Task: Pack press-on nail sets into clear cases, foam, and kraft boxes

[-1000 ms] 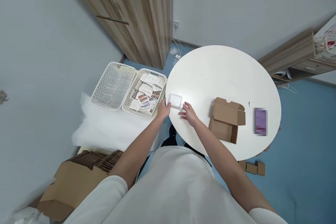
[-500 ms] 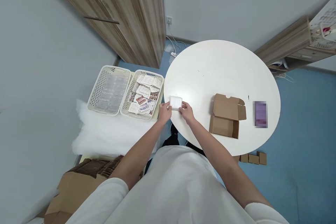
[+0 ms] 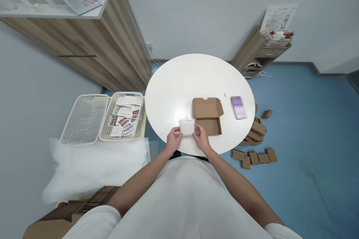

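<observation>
Both your arms reach forward, forearms angling inward over the near rim of the white table [image 3: 179,89]. Your left hand [image 3: 173,140] pinches the white packet [image 3: 187,127] by its left edge, your right hand [image 3: 201,139] by its right, thumbs on the near side. Packet just left of the open carton [image 3: 208,109]; lifted or resting, cannot tell.
</observation>
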Action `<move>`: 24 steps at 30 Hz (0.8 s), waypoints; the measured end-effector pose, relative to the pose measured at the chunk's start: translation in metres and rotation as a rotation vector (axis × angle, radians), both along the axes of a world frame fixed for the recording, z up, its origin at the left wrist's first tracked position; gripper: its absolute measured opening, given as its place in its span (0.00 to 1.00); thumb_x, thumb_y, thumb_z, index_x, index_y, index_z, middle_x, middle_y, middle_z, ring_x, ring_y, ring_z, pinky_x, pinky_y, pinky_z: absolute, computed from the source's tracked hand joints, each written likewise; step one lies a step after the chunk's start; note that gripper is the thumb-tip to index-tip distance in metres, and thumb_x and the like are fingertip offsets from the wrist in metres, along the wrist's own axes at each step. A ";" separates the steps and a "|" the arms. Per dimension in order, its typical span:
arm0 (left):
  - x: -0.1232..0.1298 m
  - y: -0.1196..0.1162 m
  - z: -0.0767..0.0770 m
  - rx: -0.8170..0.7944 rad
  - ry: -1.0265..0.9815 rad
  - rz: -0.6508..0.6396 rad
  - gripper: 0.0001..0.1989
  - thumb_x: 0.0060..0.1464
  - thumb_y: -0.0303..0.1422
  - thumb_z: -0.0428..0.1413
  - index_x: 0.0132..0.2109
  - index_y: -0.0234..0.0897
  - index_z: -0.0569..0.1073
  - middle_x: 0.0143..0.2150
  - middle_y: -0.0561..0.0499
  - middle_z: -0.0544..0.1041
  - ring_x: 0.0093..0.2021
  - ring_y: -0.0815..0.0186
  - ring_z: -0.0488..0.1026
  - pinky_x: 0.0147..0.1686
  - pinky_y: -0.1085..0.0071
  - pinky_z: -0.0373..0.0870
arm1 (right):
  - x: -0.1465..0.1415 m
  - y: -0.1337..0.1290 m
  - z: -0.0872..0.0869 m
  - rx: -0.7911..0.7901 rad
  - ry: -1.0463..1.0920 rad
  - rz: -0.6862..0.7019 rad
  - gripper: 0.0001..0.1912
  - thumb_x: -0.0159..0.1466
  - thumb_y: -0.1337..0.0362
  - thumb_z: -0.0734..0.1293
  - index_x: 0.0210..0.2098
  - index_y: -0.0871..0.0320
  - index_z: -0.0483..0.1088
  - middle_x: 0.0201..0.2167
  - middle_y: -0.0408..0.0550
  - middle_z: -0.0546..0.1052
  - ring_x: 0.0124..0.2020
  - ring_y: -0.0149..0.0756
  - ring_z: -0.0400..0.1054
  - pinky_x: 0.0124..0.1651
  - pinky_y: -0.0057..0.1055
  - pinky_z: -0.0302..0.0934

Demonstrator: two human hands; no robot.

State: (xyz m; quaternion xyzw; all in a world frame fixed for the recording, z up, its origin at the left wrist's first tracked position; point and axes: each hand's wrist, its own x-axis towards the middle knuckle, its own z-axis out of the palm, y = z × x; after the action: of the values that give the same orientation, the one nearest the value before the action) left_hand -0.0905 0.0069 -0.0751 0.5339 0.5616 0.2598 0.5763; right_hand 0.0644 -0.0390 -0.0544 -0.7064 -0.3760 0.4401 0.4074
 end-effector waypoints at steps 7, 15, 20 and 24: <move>0.078 -0.015 0.020 0.069 0.079 -0.177 0.18 0.49 0.32 0.53 0.49 0.37 0.64 0.47 0.45 0.70 0.34 0.66 0.73 0.39 0.67 0.68 | 0.074 -0.026 -0.001 0.030 -0.107 -0.044 0.19 0.53 0.66 0.60 0.46 0.56 0.59 0.39 0.47 0.69 0.32 0.31 0.67 0.38 0.32 0.62; 0.121 -0.009 0.020 0.002 0.281 -0.241 0.20 0.48 0.30 0.53 0.49 0.34 0.64 0.47 0.44 0.72 0.43 0.62 0.71 0.42 0.69 0.65 | 0.112 -0.012 -0.007 -0.138 -0.413 0.198 0.23 0.54 0.70 0.59 0.49 0.56 0.54 0.36 0.47 0.71 0.35 0.36 0.67 0.35 0.29 0.57; 0.124 -0.007 0.020 -0.041 0.363 -0.328 0.20 0.47 0.30 0.52 0.49 0.34 0.65 0.47 0.45 0.73 0.45 0.60 0.70 0.42 0.69 0.65 | 0.112 -0.006 -0.010 -0.212 -0.561 0.322 0.24 0.54 0.73 0.59 0.51 0.58 0.52 0.40 0.52 0.70 0.38 0.39 0.66 0.35 0.29 0.53; 0.124 -0.009 0.020 -0.033 0.421 -0.353 0.27 0.45 0.29 0.52 0.54 0.33 0.59 0.49 0.44 0.71 0.47 0.59 0.69 0.43 0.69 0.64 | 0.111 -0.004 -0.015 -0.238 -0.632 0.410 0.22 0.55 0.74 0.57 0.50 0.60 0.52 0.39 0.53 0.71 0.39 0.39 0.65 0.35 0.29 0.52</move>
State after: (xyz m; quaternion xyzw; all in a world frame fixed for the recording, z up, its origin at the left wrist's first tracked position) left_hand 0.0340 -0.0025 -0.0547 0.6563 0.5715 0.0297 0.4917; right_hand 0.1759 -0.0430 -0.0689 -0.7596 -0.5626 0.3136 0.0903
